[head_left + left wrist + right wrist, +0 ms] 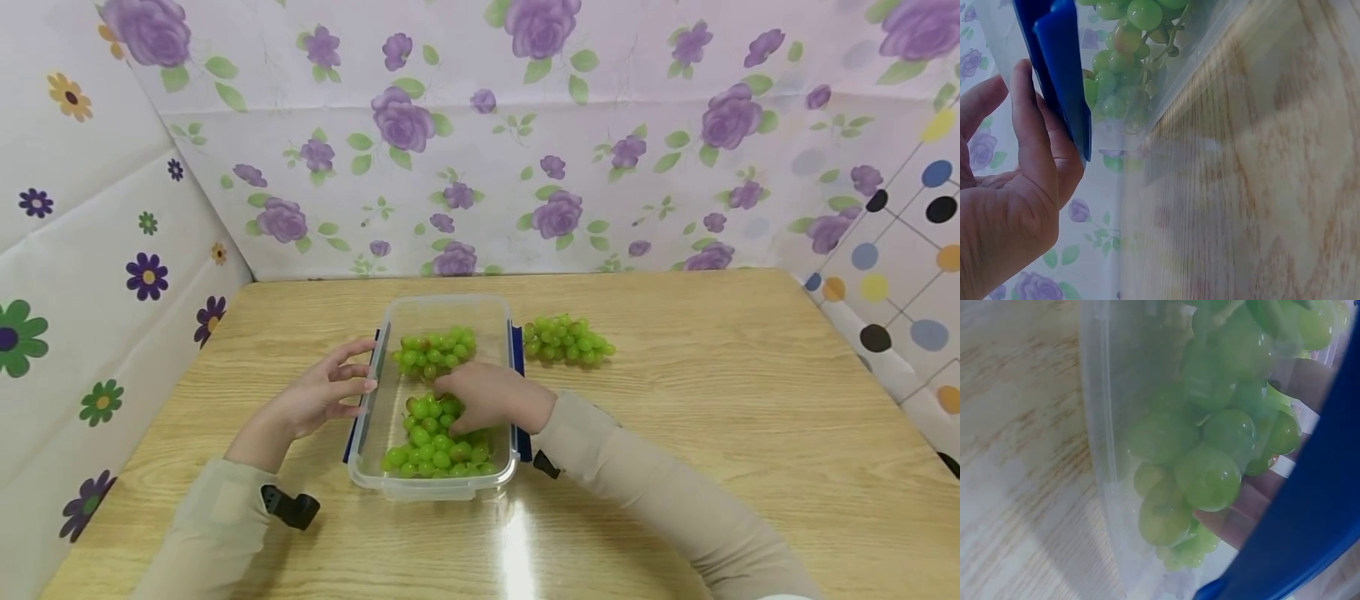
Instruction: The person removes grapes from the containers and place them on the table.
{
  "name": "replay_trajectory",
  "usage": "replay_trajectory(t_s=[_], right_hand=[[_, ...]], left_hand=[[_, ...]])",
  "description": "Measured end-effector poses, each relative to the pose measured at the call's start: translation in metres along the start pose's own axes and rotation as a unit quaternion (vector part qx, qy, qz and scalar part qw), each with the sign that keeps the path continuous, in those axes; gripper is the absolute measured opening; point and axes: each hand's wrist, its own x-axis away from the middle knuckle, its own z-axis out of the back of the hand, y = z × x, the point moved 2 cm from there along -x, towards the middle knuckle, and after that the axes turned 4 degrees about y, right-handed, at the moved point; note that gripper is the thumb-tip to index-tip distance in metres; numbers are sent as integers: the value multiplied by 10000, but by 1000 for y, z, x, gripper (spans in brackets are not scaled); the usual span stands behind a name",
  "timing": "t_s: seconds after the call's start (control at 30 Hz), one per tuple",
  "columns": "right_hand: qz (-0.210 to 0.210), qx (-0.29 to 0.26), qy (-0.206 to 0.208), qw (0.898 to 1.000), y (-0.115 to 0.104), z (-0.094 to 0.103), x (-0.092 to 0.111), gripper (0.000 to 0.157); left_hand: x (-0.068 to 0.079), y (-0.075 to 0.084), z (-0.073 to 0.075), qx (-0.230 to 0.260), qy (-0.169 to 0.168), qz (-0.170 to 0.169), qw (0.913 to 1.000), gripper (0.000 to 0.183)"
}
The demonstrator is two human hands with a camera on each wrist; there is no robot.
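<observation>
Standing at the far left: a white sheet (67, 292) with printed flowers in purple, green and orange.
Left sleeve (217, 521): beige, with a small black device (291, 507) at the wrist.
Left hand (318, 398): its fingers are spread and relaxed; they rest against the left side of the container, by the left blue latch (352, 439).
Container (405, 482): a clear, rectangular box, placed on the table (720, 417) with its long sides running away from the person.
Far bunch (433, 352): green grapes, lying inside the container, toward its far half.
Near bunch (431, 450): also green grapes inside the container, at the end closer to the person; through the clear wall, the right wrist view shows fingers behind these grapes.
Right hand (486, 393): it reaches over the right rim into the container, its fingers curled around the upper part of the near bunch.
Right blue latch (517, 350): hanging along the right side of the container, partly under the forearm.
Right sleeve (660, 492): beige, crossing above the table.
Third bunch (567, 339): green grapes lying directly on the table, just beside the container.
Right sheet (900, 292): white, with coloured dots and thin lines.
</observation>
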Motion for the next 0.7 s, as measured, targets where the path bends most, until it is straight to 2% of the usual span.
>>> replay_trajectory(t_s=[0.23, 0.7], right_hand=[[176, 184, 199, 9995, -1, 0, 4, 43], [229, -163, 280, 9992, -1, 1, 6, 43]], left_hand=[[0, 0, 0, 45, -34, 3, 10000, 77], [-1, -3, 1, 99, -24, -9, 9999, 75]])
